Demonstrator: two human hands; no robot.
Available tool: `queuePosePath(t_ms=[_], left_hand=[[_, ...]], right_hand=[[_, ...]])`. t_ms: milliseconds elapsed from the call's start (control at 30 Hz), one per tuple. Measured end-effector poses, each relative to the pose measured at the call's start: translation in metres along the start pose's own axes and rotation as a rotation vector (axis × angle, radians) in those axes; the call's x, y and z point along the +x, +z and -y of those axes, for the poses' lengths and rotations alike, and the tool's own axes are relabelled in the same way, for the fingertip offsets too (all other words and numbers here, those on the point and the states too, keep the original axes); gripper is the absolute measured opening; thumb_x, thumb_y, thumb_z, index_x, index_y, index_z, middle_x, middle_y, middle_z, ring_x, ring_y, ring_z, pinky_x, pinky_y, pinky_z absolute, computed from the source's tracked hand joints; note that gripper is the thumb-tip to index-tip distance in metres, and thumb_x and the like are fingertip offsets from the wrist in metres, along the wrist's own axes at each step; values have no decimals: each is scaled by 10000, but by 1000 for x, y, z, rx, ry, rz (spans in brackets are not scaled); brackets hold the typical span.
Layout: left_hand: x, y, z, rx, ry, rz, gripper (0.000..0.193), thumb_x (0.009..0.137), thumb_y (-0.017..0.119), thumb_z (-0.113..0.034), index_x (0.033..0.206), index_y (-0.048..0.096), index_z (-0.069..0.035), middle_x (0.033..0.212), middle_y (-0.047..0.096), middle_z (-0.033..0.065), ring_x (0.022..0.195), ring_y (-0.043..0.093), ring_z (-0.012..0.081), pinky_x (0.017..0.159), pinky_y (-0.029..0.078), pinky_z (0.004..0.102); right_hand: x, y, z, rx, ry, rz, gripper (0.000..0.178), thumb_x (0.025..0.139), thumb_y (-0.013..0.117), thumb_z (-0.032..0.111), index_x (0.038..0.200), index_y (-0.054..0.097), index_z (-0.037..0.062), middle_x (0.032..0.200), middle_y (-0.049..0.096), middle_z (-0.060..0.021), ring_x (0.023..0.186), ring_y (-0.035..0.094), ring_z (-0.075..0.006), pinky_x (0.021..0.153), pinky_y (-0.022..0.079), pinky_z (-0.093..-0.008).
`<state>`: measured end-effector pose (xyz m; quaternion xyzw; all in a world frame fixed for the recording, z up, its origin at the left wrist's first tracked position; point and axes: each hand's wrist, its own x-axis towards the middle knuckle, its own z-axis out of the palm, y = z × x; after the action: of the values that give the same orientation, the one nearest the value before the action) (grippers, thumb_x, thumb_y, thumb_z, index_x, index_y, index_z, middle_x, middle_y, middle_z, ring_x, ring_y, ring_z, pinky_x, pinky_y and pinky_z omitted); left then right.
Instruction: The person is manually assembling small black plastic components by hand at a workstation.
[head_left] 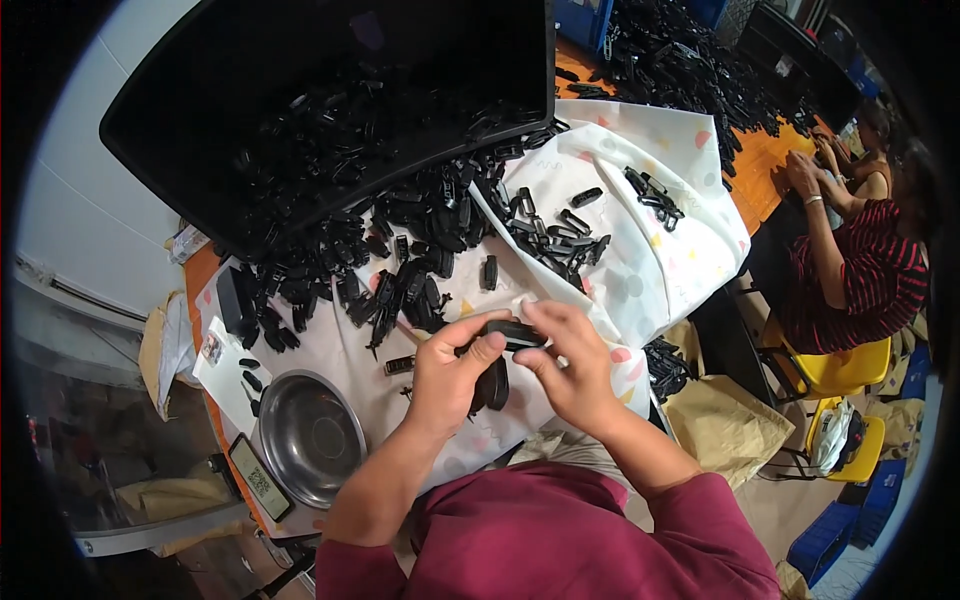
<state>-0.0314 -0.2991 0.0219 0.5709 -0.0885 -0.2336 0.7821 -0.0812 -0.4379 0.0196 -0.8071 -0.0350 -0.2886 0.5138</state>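
My left hand and right hand, fingers curled, pinch one black clip, seemingly unfinished; a heap remains beyond them.

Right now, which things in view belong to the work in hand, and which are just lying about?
Likely part of the work:
black piece held between left hand and right hand
loose black pieces heaped in and before the black bin

Likely just lying about:
brown sacking
blue crate
metal bowl, role unclear
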Motion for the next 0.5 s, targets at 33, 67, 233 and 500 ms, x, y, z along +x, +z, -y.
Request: queuePosePath(t_ms=[33, 67, 233, 500], left_hand=[[-2, -2, 1, -103, -41, 26, 291, 828, 585, -135, 1073, 554, 20, 961, 597, 43, 797, 539, 74, 710, 428, 186], [-4, -5, 2, -205, -83, 51, 290, 830, 581, -140, 1071, 551, 18, 957, 598, 51, 750, 550, 81, 670, 440, 190], [-38, -43, -2, -281, -250, -7, 397, 843, 548, -258, 1123, 480, 15, 809, 589, 91, 484, 502, 143, 447, 425, 264], [-122, -141, -24, 1345, 91, -620, 246, 727, 641, -129, 929, 602, 6, 841, 594, 142, 750, 572, 274, 680, 447, 306]], right_hand=[[-5, -2, -2, 280, 326, 96, 210, 766, 639, 68, 952, 586, -12, 853, 587, -71, 685, 559, -106, 569, 456, -212], [-8, -3, -2, 280, 326, 93, 210, 766, 639, 68, 952, 586, -12, 853, 587, -71, 685, 559, -106, 569, 456, -212], [6, -5, -12, 193, 304, 468, 181, 791, 609, 108, 927, 584, -10, 755, 596, -90, 683, 563, -126, 605, 450, -248], [73, -28, -134, -746, 109, 328, 216, 666, 648, 177, 860, 650, 82, 842, 574, -121, 810, 521, -305, 722, 442, -374]])
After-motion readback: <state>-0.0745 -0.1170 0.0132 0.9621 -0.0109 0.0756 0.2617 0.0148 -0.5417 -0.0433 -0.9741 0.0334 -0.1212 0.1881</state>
